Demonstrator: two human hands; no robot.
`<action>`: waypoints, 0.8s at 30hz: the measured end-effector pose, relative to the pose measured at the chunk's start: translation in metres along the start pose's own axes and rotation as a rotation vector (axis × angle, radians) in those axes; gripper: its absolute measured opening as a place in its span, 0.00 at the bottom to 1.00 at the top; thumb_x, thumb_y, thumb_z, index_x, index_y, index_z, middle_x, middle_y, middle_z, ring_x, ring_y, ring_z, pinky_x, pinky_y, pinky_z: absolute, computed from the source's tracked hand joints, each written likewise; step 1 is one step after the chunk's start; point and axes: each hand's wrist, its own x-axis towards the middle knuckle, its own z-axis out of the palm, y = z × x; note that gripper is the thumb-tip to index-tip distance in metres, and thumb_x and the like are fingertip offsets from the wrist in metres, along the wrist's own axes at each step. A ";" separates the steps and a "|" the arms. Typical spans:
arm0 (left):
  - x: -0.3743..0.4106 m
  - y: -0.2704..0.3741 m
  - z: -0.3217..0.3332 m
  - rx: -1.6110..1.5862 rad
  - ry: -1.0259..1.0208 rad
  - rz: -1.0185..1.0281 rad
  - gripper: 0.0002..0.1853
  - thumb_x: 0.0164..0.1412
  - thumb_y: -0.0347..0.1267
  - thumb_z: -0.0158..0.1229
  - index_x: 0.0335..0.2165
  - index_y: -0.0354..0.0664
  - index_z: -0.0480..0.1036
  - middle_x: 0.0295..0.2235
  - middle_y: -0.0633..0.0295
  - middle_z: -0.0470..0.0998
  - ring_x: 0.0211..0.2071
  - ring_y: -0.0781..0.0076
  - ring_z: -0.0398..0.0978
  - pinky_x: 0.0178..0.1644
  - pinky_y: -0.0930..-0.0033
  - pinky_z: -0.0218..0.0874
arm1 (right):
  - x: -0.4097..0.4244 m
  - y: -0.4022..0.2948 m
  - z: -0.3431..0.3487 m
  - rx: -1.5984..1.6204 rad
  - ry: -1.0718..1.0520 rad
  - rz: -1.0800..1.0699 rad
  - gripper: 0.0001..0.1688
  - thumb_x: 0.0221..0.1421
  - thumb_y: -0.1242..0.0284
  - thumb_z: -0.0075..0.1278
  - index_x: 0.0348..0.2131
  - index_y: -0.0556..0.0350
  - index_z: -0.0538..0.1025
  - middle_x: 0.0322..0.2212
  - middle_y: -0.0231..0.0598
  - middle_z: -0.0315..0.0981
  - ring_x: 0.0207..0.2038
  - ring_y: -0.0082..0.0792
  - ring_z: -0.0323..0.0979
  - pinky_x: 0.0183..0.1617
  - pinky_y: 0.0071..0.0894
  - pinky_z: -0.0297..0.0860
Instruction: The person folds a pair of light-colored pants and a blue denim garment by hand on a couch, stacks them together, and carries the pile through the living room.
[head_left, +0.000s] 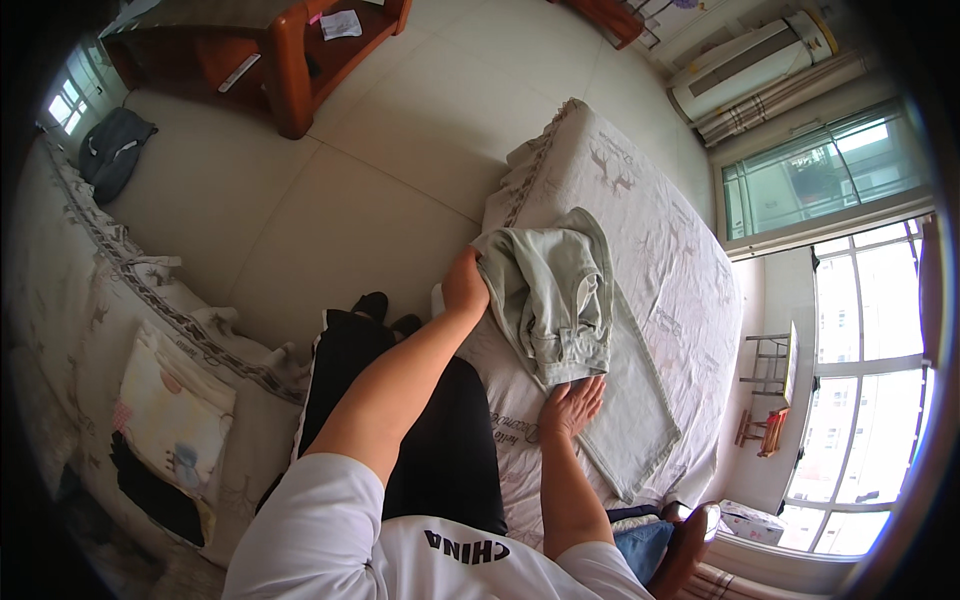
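A pair of pale grey-green trousers (555, 300) lies partly folded on a bed-like surface with a printed cover (675, 247). One leg (637, 420) stretches out flat towards the lower right, under the bunched waist part. My left hand (465, 283) grips the far left edge of the cloth; its fingertips are hidden behind the fabric. Just below the waistband (574, 367), my right hand (574, 405) rests palm down with its fingers extended, touching the trousers and holding nothing.
Folded light clothing (180, 405) and a black garment (161, 487) lie on the covered seat at left. Blue denim (645, 547) sits beside a brown wooden armrest (686, 547) at lower right. A wooden table (292, 82) stands across the tiled floor (375, 180).
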 end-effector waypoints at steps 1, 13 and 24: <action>0.000 0.000 0.001 0.006 0.030 0.000 0.10 0.54 0.26 0.43 0.35 0.39 0.68 0.34 0.48 0.74 0.39 0.46 0.70 0.42 0.55 0.61 | 0.000 0.000 -0.001 0.004 0.010 -0.008 0.39 0.55 0.57 0.30 0.59 0.62 0.48 0.62 0.45 0.37 0.65 0.39 0.33 0.66 0.41 0.30; 0.019 -0.030 -0.020 -0.069 -0.230 -0.024 0.08 0.52 0.22 0.49 0.34 0.35 0.70 0.23 0.51 0.74 0.21 0.61 0.75 0.22 0.63 0.64 | -0.002 -0.002 -0.005 -0.021 0.040 -0.029 0.37 0.57 0.57 0.30 0.60 0.59 0.48 0.62 0.43 0.38 0.65 0.39 0.35 0.65 0.41 0.33; 0.022 -0.029 -0.030 0.110 -0.141 0.257 0.09 0.46 0.24 0.51 0.30 0.37 0.73 0.27 0.49 0.75 0.33 0.49 0.73 0.35 0.58 0.64 | -0.002 -0.002 -0.005 0.004 0.053 -0.028 0.37 0.56 0.59 0.31 0.60 0.59 0.48 0.62 0.43 0.38 0.64 0.41 0.36 0.65 0.42 0.33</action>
